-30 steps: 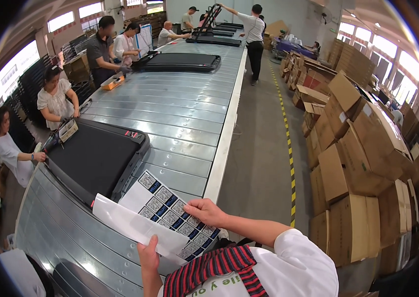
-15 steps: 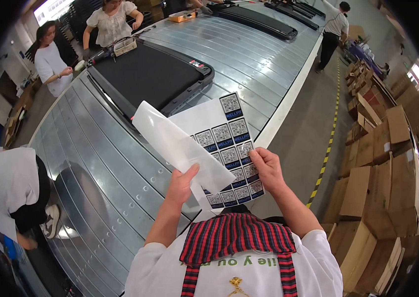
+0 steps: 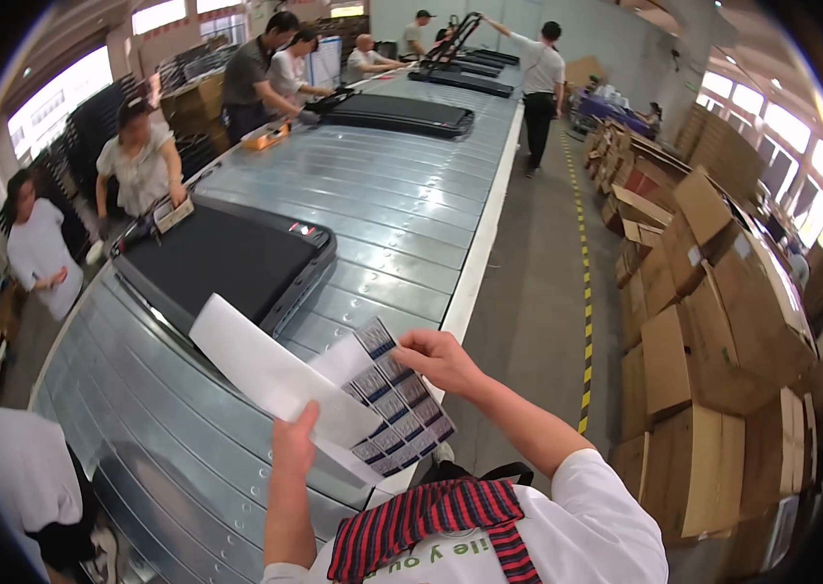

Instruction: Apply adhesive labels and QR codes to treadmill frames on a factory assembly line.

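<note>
A sheet of square stickers (image 3: 400, 414), dark blue and white with printed codes, is held over the near edge of the metal-slatted table. Across its left part lies a plain white sheet (image 3: 275, 365), curled along its length. My left hand (image 3: 294, 443) grips the papers from below with its thumb on top of the white sheet. At the upper right corner of the sticker sheet, my right hand (image 3: 438, 360) pinches the edge between thumb and fingers. Whether a single sticker is lifted there cannot be made out. Just beyond the papers rests a black flat treadmill (image 3: 226, 258).
The slatted metal table (image 3: 387, 224) runs far ahead, bearing another black treadmill (image 3: 397, 112) and an orange tray (image 3: 265, 136). Several people work along its left side. A person (image 3: 541, 83) stands at the far right. Cardboard boxes (image 3: 703, 389) are stacked right, beyond a yellow-black floor line (image 3: 585, 321).
The view has tilted up and shifted. My right hand has moved from the sticker sheet's right edge to its upper corner. My left hand keeps its grip.
</note>
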Demonstrator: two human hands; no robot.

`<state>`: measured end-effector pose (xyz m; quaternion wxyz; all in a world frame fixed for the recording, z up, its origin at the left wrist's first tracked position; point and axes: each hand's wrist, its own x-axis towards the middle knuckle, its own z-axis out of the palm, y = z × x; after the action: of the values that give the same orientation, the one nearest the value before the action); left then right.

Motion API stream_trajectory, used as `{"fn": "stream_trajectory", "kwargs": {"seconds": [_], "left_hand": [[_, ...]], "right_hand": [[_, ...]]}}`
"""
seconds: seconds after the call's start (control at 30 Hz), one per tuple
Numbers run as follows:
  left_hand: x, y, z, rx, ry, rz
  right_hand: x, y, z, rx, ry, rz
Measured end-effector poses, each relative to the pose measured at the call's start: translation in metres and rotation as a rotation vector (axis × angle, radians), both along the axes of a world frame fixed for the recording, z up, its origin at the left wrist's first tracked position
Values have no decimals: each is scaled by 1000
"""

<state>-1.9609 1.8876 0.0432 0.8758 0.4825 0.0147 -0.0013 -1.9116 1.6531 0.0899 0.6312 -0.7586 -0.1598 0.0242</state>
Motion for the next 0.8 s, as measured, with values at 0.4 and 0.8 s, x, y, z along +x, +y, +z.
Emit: {"fn": "stream_trajectory", "kwargs": {"seconds": [0.4,0.8], "left_hand": [[-17,-15,24,160,-282,-375],[-24,-29,44,86,-381,-464]], "right_hand": [[-12,33,22,46,-177,-40],[-49,14,40,6,-171,92]]}}
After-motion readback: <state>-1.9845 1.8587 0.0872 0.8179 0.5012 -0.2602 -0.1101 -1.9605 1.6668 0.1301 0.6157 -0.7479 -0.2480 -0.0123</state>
